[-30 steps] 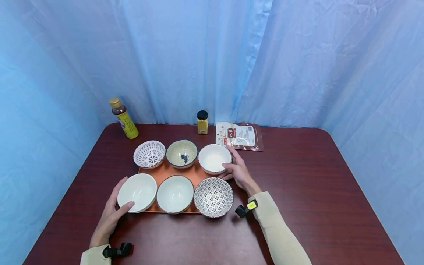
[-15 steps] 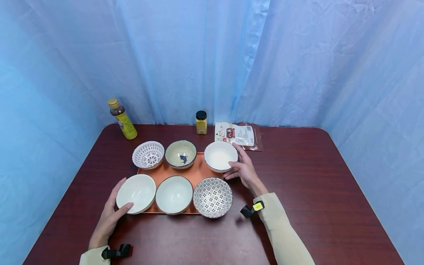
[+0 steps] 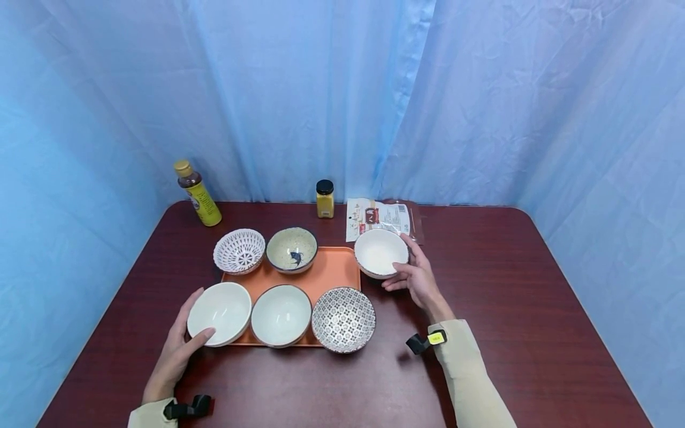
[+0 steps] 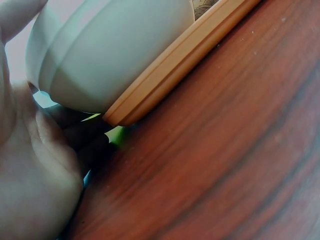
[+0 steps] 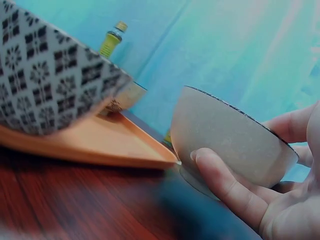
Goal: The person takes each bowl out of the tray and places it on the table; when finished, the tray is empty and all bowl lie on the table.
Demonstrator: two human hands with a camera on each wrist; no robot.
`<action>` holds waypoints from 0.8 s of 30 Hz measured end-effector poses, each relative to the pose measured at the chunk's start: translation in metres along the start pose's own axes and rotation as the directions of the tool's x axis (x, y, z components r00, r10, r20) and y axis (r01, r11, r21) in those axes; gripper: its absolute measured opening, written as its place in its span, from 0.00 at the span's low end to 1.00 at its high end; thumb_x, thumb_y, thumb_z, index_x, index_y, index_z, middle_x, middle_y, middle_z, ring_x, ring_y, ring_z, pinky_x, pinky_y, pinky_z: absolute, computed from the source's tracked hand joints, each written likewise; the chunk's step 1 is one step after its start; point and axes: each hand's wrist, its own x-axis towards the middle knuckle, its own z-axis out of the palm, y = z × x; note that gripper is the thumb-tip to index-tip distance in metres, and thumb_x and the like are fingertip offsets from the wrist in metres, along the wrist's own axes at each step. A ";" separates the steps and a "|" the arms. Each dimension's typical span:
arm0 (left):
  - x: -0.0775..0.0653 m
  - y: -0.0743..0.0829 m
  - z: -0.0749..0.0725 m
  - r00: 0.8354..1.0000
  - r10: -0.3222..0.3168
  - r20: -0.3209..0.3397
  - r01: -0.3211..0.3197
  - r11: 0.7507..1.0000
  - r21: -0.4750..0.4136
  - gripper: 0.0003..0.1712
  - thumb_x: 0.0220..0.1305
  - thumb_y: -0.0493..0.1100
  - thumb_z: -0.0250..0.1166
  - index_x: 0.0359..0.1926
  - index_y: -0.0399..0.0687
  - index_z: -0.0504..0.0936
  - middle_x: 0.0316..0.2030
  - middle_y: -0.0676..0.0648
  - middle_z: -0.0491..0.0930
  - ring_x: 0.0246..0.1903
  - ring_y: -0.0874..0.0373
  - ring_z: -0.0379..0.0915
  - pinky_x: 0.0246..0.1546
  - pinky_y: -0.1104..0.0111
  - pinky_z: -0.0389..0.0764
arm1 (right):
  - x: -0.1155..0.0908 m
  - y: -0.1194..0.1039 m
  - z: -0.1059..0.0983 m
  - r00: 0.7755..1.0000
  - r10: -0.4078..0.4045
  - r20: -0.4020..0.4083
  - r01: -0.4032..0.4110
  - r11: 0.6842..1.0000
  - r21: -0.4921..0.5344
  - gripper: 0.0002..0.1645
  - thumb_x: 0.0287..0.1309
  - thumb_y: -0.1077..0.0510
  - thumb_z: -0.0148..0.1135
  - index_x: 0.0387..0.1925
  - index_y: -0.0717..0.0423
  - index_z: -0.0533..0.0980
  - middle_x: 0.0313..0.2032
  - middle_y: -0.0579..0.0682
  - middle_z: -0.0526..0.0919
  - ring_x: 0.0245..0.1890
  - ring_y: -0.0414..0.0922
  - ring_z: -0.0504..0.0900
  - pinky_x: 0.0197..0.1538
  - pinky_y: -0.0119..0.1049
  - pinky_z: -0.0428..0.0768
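Observation:
In the head view my right hand [image 3: 421,279] grips a small white bowl [image 3: 380,252] with a thin dark rim. This bowl [image 5: 230,137] is held up just off the right end of the orange tray [image 3: 336,266], thumb against its side. My left hand [image 3: 176,345] holds a plain white bowl [image 3: 220,312] at the tray's front left corner, thumb over the rim. Up close, that bowl [image 4: 125,50] rests on the tray's edge [image 4: 165,70]. Beside it stand a pale bowl with a dark rim [image 3: 281,315] and a black-and-white patterned bowl [image 3: 344,320].
At the tray's back are a white bowl with dark dashes [image 3: 239,251] and a speckled bowl with a blue fish [image 3: 292,249]. Behind stand a yellow-labelled bottle [image 3: 202,199], a black-lidded jar [image 3: 324,201] and a flat food packet [image 3: 374,215]. Blue curtains [image 3: 289,89] surround the table [image 3: 481,285].
My right hand has lifted the dark-rimmed white bowl and carried it right, off the tray's back right corner, baring that part of the tray. The left hand stays on its bowl.

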 end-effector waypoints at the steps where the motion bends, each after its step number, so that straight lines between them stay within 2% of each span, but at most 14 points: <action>1: 0.000 0.000 0.000 1.000 0.002 -0.001 -0.002 1.000 0.001 0.47 0.65 0.38 0.63 0.80 0.58 0.51 0.76 0.50 0.54 0.61 0.80 0.53 0.53 0.89 0.57 | -0.001 0.000 -0.002 1.000 -0.003 -0.005 0.003 1.000 0.004 0.46 0.67 0.73 0.42 0.80 0.50 0.40 0.78 0.63 0.45 0.19 0.48 0.87 0.26 0.41 0.84; 8: 0.000 0.000 0.000 1.000 0.014 -0.001 -0.014 1.000 -0.006 0.47 0.65 0.38 0.63 0.80 0.55 0.51 0.74 0.55 0.55 0.61 0.80 0.54 0.53 0.89 0.57 | -0.007 0.000 -0.017 1.000 -0.004 -0.029 0.004 1.000 0.017 0.47 0.67 0.74 0.41 0.80 0.50 0.38 0.77 0.65 0.47 0.19 0.48 0.87 0.26 0.41 0.85; 12: 0.000 0.000 0.000 1.000 -0.001 0.000 0.001 1.000 -0.004 0.47 0.65 0.38 0.63 0.80 0.57 0.51 0.75 0.51 0.54 0.61 0.80 0.53 0.54 0.88 0.57 | -0.009 -0.001 -0.023 0.999 -0.009 -0.030 0.010 1.000 0.013 0.47 0.67 0.74 0.41 0.80 0.50 0.38 0.77 0.63 0.46 0.19 0.48 0.87 0.26 0.41 0.85; 18: 0.000 0.002 0.000 0.999 -0.042 0.001 0.042 0.999 0.006 0.48 0.65 0.40 0.63 0.80 0.60 0.50 0.77 0.46 0.51 0.62 0.80 0.52 0.60 0.81 0.56 | -0.009 -0.001 -0.031 0.999 -0.013 -0.044 0.014 1.000 0.004 0.46 0.68 0.74 0.41 0.80 0.51 0.37 0.77 0.62 0.45 0.20 0.48 0.87 0.26 0.41 0.85; 22: 0.000 0.001 0.000 0.999 -0.033 0.001 0.033 0.999 0.002 0.47 0.65 0.40 0.63 0.80 0.60 0.50 0.76 0.48 0.53 0.61 0.80 0.53 0.57 0.85 0.57 | -0.009 0.001 -0.036 0.999 -0.016 -0.050 0.016 1.000 0.013 0.47 0.68 0.74 0.40 0.80 0.50 0.37 0.77 0.63 0.44 0.20 0.48 0.87 0.26 0.41 0.85; 24: 0.000 0.000 0.000 1.000 -0.019 0.001 0.019 1.000 -0.002 0.47 0.65 0.39 0.63 0.80 0.59 0.50 0.75 0.52 0.54 0.61 0.80 0.53 0.54 0.87 0.57 | -0.009 0.003 -0.038 0.999 -0.015 -0.049 0.016 1.000 0.019 0.47 0.67 0.74 0.40 0.80 0.50 0.37 0.78 0.62 0.43 0.20 0.48 0.87 0.26 0.41 0.85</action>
